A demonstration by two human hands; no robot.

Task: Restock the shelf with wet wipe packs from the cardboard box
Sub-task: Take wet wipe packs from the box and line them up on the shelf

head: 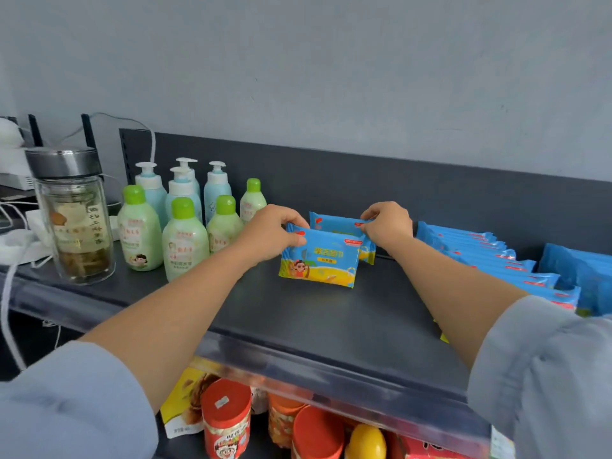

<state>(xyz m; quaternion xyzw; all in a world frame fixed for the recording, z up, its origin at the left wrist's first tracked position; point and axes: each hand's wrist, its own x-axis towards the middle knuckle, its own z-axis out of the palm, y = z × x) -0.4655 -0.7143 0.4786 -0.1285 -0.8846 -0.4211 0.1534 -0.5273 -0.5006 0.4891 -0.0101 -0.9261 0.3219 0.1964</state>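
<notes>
Both hands are working at the middle of the shelf (298, 319), close to its back edge.

- The left grip (275, 233) is clenching the upper left corner of the front pack (319, 260), thumb on the printed face and fingers curling over the top edge.
- The right grip (387, 225) is pinching the upper right corner of the rear pack (334, 223), fingertips bunching on the seam.
- Both packs are standing on their lower long edges with faces toward the shelf's front edge. The front one is overlapping the rear one and appears to be tilting back against it; whether they are touching is not clear.
- Long axis of each pack is running left to right, parallel to the back edge.
- The filed row of packs (496, 260) is lying toward the right end of the shelf, with bare shelf showing between it and the two held packs.
- The lotion bottles (185, 240) are crowding just beside the left grip.
- The cardboard box is not showing.

Judgement: the coming move is hinging on that left-to-right line. The right grip is sitting nearer the row, so any closing-up toward it is looking like its job. The left grip is steadying the outer end and has little room on the bottle side.
</notes>
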